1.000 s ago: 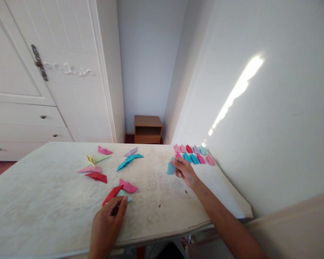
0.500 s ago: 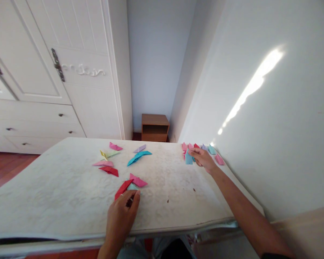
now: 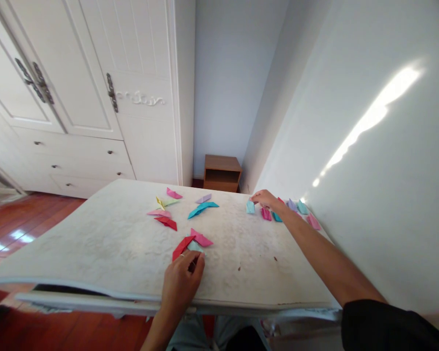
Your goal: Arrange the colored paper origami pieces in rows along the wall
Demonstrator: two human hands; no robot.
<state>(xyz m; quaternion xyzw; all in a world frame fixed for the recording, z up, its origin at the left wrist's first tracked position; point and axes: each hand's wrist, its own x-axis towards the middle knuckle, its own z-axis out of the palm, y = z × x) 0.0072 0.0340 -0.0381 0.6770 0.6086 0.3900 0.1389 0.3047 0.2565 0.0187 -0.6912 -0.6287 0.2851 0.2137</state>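
My right hand (image 3: 266,199) is closed in a pinch on a light blue folded paper boat (image 3: 250,207), at the left end of the cluster by the wall. Just right of it are a magenta paper boat (image 3: 266,214) and a teal one (image 3: 277,217), partly covered by my wrist. My left hand (image 3: 185,274) rests near the table's front, fingers curled together; what they may hold is hidden. At its fingertips lie a red paper boat (image 3: 182,246) and a mint green one (image 3: 195,246), with a pink one (image 3: 201,238) behind.
On the white table (image 3: 113,243), more paper boats lie at the back left, including a red one (image 3: 166,223) and a blue one (image 3: 203,209). A pink boat (image 3: 313,222) lies near the right wall. A brown cabinet (image 3: 222,161) and white wardrobe (image 3: 149,131) stand beyond.
My right hand has carried the light blue paper boat leftward, away from the other boats by the wall. The left hand stays by the red and mint boats. The camera view has swung left.
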